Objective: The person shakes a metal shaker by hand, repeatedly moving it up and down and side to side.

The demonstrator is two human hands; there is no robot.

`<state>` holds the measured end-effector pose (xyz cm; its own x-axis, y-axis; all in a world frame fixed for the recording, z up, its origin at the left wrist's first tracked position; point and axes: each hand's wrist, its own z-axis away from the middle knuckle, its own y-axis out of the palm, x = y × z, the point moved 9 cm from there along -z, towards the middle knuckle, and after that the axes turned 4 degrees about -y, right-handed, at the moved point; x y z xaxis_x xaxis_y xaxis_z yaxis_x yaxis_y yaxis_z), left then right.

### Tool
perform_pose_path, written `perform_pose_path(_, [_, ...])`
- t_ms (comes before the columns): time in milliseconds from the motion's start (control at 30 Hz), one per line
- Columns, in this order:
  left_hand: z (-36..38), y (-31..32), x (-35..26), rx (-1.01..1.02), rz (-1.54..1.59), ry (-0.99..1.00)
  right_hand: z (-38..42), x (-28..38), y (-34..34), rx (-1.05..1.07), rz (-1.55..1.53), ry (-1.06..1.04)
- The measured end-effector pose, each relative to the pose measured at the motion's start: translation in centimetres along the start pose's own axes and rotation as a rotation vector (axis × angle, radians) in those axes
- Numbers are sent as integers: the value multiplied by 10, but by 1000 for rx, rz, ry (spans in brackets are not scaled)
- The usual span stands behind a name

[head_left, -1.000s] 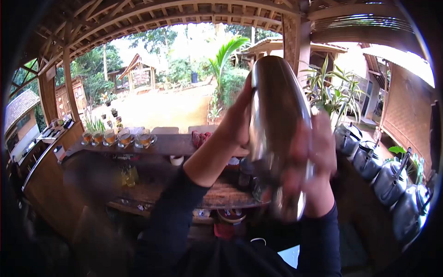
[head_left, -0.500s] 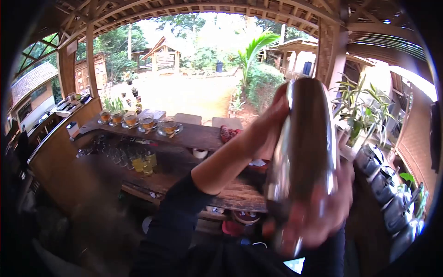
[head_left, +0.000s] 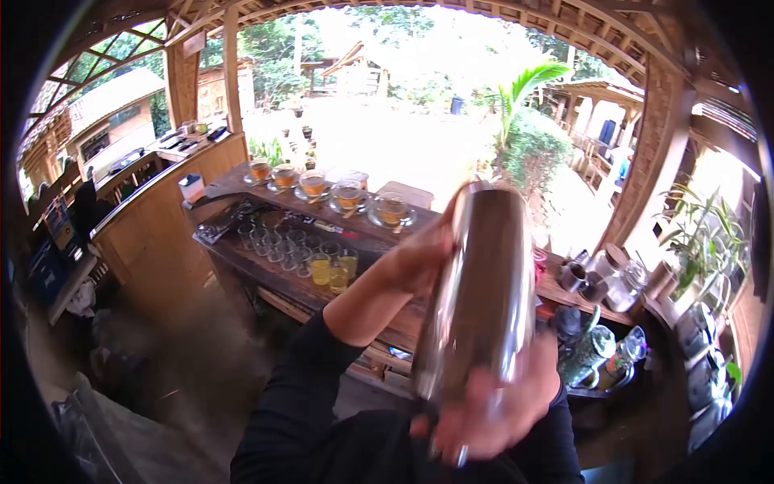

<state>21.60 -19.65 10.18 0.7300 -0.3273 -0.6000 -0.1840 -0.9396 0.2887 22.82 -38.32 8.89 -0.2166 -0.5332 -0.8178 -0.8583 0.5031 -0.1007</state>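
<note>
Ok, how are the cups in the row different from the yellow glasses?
The cups look orangey-brown inside, but the yellow glasses look bright yellow. The cups sit on saucers; the yellow glasses have none that I can see. The cups are on the higher counter, the yellow glasses on the lower one. Both stand upright and are see-through.

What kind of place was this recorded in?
Probably an open-air cafe or drinks bar: a row of filled cups on saucers lines the wooden counter, with glasses below, and a person holds a metal shaker.
</note>
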Motion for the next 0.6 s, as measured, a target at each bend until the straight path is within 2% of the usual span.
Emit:
perform_pose_path(33, [16, -52, -3, -228, 67, -82, 21, -50, 38, 563, 79, 440])
perform_pose_path(67, [32, -98, -6, -489, 156, -176, 29, -73, 57, 446, 46, 462])
perform_pose_path(100, [38, -99, -14, -481, 364, -230, 48, -98, 83, 331, 12, 487])
perform_pose_path(167, [93, -201, -9, -1051, 359, -24, 141, -144, 128, -33, -329, 1295])
perform_pose_path(200, [110, -200, -9, -1067, 366, -24, 137, -134, 139, -32, -337, 1310])
perform_pose_path(267, [95, -152, -51, -511, 260, 119, 92, -124, 138, -2, -110, 1125])
perform_pose_path(300, [110, -119, -74, -836, 81, 50, 38, -100, 146, 191, -29, 722])
perform_pose_path(333, [120, -102, -72, -726, 256, -93, 28, -84, 158, 344, -274, 863])
perform_pose_path(367, [134, -85, -85, -712, 107, -26, 9, -28, 162, 423, 35, 595])
perform_pose_path(400, [131, -45, -94, -453, 36, 75, -22, -2, 152, 94, -270, 54])
perform_pose_path(433, [132, -12, -105, -192, -38, 166, -29, 15, 152, 73, -327, -195])
perform_pose_path(467, [140, -26, -114, -199, -47, 167, -21, 14, 162, 51, -341, -103])
perform_pose_path(500, [151, -49, -114, -208, -44, 85, -11, 16, 172, 30, -353, 0])
perform_pose_path(533, [157, -54, -115, -221, -32, 2, -6, -15, 196, 76, -381, 251])
perform_pose_path(567, [180, -83, -119, -635, 123, 87, 31, -36, 240, 382, -440, 476])
perform_pose_path(600, [206, -137, -110, -780, 402, 33, 81, -67, 273, 503, -277, 931])
